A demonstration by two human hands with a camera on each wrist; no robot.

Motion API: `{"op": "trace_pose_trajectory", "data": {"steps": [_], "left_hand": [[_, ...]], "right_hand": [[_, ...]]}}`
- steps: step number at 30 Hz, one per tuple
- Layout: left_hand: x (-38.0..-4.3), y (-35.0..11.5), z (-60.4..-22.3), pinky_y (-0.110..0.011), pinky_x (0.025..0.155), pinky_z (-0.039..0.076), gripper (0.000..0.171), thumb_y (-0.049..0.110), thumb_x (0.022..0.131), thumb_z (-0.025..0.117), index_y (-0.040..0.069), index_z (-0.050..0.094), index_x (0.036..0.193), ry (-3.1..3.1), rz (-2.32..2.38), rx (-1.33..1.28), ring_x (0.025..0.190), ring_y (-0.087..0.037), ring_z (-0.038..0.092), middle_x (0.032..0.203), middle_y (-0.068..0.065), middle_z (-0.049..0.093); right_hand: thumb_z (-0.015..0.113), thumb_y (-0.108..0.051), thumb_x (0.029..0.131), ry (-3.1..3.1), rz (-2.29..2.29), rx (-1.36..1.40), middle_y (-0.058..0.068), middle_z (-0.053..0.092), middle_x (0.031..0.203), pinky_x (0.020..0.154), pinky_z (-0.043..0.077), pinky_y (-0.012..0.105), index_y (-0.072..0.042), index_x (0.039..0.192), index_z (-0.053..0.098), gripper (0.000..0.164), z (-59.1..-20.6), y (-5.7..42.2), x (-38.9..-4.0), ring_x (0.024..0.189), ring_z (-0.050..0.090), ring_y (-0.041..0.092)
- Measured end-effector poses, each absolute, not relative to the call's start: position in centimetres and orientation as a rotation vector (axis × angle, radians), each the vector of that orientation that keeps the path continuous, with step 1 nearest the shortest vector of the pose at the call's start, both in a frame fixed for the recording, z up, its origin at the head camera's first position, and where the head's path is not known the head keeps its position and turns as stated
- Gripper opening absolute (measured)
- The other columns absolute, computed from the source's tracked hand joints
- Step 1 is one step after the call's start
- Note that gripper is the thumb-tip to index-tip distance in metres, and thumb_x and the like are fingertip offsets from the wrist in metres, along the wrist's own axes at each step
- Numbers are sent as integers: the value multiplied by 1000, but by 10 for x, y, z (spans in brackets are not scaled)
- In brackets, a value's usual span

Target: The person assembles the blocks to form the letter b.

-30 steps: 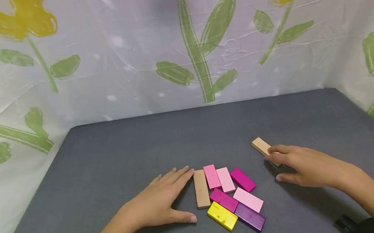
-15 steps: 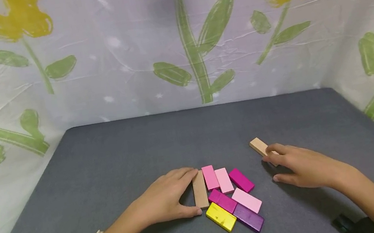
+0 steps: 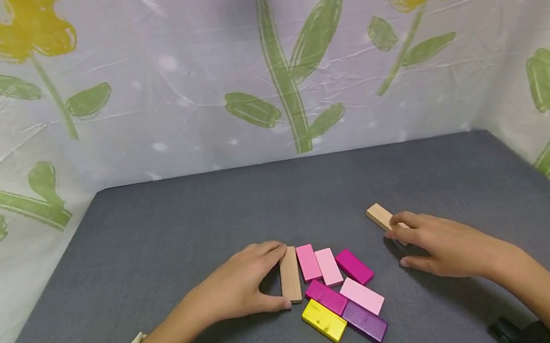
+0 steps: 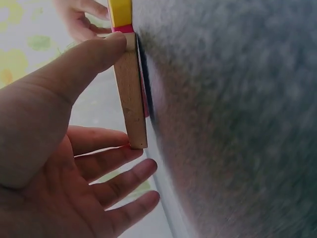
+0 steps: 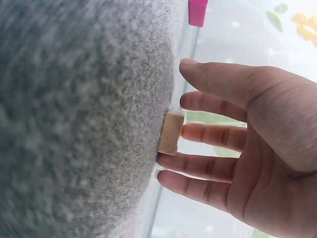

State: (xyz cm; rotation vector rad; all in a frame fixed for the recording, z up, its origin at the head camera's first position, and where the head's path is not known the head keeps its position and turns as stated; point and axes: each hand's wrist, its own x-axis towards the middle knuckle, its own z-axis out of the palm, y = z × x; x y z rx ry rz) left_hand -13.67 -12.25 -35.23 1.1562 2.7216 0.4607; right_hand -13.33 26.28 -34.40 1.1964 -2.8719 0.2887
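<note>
My left hand (image 3: 241, 283) grips a plain wooden block (image 3: 289, 276) by its two ends, thumb at the near end and fingertips at the far end. The left wrist view shows the thumb on one end of this block (image 4: 130, 99) and the index and middle fingertips at the other. Right beside it lie two light pink blocks (image 3: 307, 262). Over at the right, my right hand (image 3: 443, 244) hovers with fingers spread at a second wooden block (image 3: 380, 215), partly hidden under them. In the right wrist view, fingertips touch this block (image 5: 171, 133) while the thumb stays apart.
Close to the left block lie a yellow block (image 3: 324, 320), a purple block (image 3: 365, 321), two magenta blocks (image 3: 355, 265) and another pale pink block (image 3: 362, 295). A dark grey table (image 3: 237, 206) bears them all. A flower-printed curtain (image 3: 162, 93) encloses the back and sides.
My left hand has closed its thumb and fingers onto the wooden block's ends and shifted it slightly away from me. My right hand has stayed at its block.
</note>
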Motion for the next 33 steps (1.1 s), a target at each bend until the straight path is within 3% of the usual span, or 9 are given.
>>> {"op": "trace_pose_trajectory", "data": {"steps": [33], "left_hand": [[-220,-120,-331,-46,113,31,88,37,87,79,-6,36,151,2709,603,1066,143,-31,35,155,-20,37]], "right_hand": [[82,-18,84,-2840,269,1203,11,56,124,78,53,43,-5,122,68,43,-348,263,-135,98,62,24]]}}
